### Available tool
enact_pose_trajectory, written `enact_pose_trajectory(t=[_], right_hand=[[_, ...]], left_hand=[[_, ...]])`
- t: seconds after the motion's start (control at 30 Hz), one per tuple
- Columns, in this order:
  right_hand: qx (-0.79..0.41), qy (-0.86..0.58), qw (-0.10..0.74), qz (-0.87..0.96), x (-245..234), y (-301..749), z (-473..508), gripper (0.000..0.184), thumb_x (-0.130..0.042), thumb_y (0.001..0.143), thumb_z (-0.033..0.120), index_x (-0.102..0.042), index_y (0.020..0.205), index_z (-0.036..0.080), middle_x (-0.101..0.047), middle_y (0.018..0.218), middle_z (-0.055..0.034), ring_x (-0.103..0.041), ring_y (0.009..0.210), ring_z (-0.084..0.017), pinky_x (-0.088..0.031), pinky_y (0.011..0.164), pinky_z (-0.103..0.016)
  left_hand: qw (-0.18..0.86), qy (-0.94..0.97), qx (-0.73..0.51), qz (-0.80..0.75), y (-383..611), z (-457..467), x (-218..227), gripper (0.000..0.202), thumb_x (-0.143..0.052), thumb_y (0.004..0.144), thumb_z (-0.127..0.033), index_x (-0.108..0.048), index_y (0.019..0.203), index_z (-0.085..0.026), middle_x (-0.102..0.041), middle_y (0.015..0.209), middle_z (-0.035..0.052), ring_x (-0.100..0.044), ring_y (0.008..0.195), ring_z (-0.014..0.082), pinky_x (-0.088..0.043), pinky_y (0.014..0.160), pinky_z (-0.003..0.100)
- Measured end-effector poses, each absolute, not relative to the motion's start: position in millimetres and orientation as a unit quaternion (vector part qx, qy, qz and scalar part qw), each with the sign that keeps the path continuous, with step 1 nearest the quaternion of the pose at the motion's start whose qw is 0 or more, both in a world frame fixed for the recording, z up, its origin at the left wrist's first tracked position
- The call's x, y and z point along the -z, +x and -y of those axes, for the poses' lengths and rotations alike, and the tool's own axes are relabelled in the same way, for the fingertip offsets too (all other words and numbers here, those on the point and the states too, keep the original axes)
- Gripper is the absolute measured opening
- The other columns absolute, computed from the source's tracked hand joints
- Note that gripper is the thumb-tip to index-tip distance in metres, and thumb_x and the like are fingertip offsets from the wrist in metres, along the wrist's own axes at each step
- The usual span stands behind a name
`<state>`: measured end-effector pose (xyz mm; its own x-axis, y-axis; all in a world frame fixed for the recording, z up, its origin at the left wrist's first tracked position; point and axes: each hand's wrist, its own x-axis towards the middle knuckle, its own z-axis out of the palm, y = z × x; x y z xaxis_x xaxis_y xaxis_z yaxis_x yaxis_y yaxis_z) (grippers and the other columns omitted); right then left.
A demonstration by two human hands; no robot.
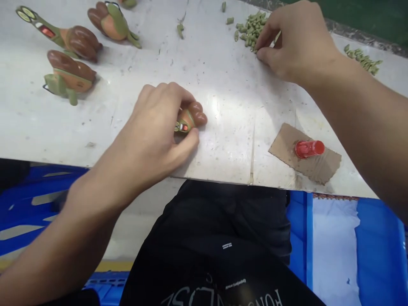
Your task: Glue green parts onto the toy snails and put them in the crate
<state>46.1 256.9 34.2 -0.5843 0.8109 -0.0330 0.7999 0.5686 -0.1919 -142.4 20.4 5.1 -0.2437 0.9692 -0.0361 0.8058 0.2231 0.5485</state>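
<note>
Right now the thumb and forefinger of the right hand [296, 42] are nearly pressed together at the near side of a pile of green pieces [253, 27]; whether 1 piece sits between those 2 tips, I cannot tell; the thumb and fingers of the left hand [159, 123] pinch a small brown-and-green figure [198, 114] near the front edge of the bench [223, 148], its brown lobes showing past the fingertips and part of it hidden by the hand; I judge the step in hand to be picking out a green piece while the figure is held steady; that calls for a narrow fingertip pinch that parts 1 piece from its neighbours without scattering them, and a left grip firm enough to stop the figure turning.

Outward from the hands, the pile lies close to the bench's back edge, with a smaller cluster [363, 59] farther right along it; near the front edge, under the reach of the right forearm, a cardboard scrap [325, 168] bears a red cap [309, 148]; toward the back left corner are 3 snail-like figures [72, 76]; below the front edge are blue crates [376, 238].
</note>
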Motion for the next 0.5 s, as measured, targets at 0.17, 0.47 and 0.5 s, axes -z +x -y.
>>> enact_pose_trajectory(t=[0.17,0.47,0.5], right_hand=[[-0.076,-0.452,0.024,0.888,-30.5,49.3,-256.8,0.052,-0.048,0.099,0.038,-0.080,0.092,-0.002,-0.087,0.128,-0.0108,-0.076,0.133,-0.033,-0.050,0.096,-0.045],[-0.067,-0.412,0.049,0.907,-23.3,64.0,-255.6,0.028,-0.059,0.099,0.014,-0.081,0.111,0.001,-0.088,0.129,-0.0115,-0.079,0.117,-0.022,-0.053,0.091,-0.035],[-0.064,-0.413,0.049,0.907,-26.2,65.6,-252.1,0.032,-0.060,0.098,0.011,-0.082,0.119,0.001,-0.088,0.130,-0.0125,-0.078,0.116,-0.022,-0.054,0.090,-0.035]], left_hand=[[0.239,0.621,-0.349,-0.660,-123.7,-14.2,-0.9,0.033,-0.050,0.110,-0.010,-0.060,0.140,-0.004,-0.071,0.130,0.0043,-0.077,0.126,0.0218,-0.059,0.105,0.040],[0.397,0.589,-0.510,-0.485,-80.7,13.6,-0.5,0.046,-0.065,0.093,0.001,-0.052,0.126,-0.029,-0.067,0.106,-0.0041,-0.081,0.096,0.0160,-0.065,0.074,0.025],[0.431,0.605,-0.501,-0.445,-76.0,21.3,4.0,0.052,-0.069,0.092,0.001,-0.053,0.132,-0.029,-0.069,0.107,-0.0034,-0.081,0.092,0.0155,-0.066,0.072,0.024]])
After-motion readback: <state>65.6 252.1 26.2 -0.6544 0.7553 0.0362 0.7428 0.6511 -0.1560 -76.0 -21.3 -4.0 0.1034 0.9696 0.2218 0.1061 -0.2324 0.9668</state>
